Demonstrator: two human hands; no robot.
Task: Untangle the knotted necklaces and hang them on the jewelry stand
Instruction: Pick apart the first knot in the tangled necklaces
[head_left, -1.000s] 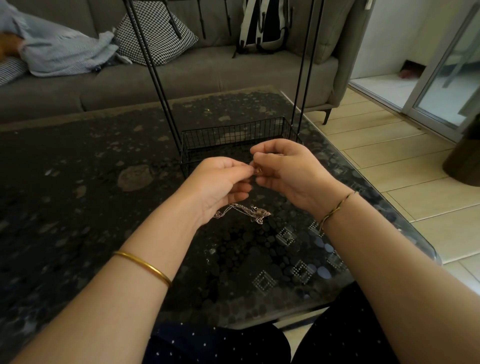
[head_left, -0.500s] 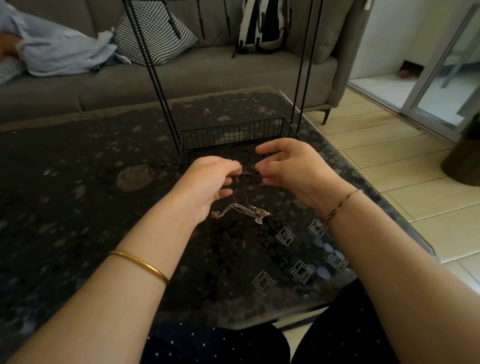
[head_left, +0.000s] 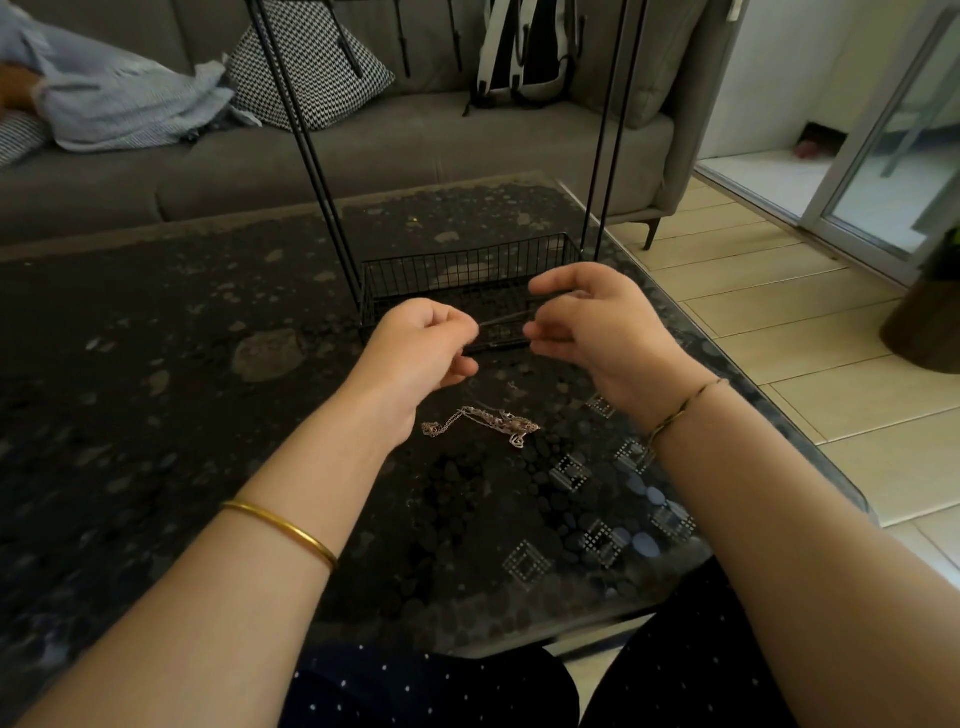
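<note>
Our left hand (head_left: 421, 353) had its fingers curled, thumb and forefinger pinching one end of a thin chain (head_left: 504, 318). Our right hand (head_left: 597, 322) sat just across from it, fingers arched, and seemed to pinch the other end, though the strand was too fine and blurred to be sure. The chain ran taut between them, its long axis nearly level, left to right, rising slightly toward the right hand. The knot of necklaces (head_left: 483, 423) lay on the glass table (head_left: 208, 415) below the gap between the hands and toward the near edge, its length also left to right. The left wrist was the nearer. Beyond the hands, toward the far right corner, stood the jewelry stand (head_left: 467, 267), so we judged hanging would call for a reach forward and up.
</note>
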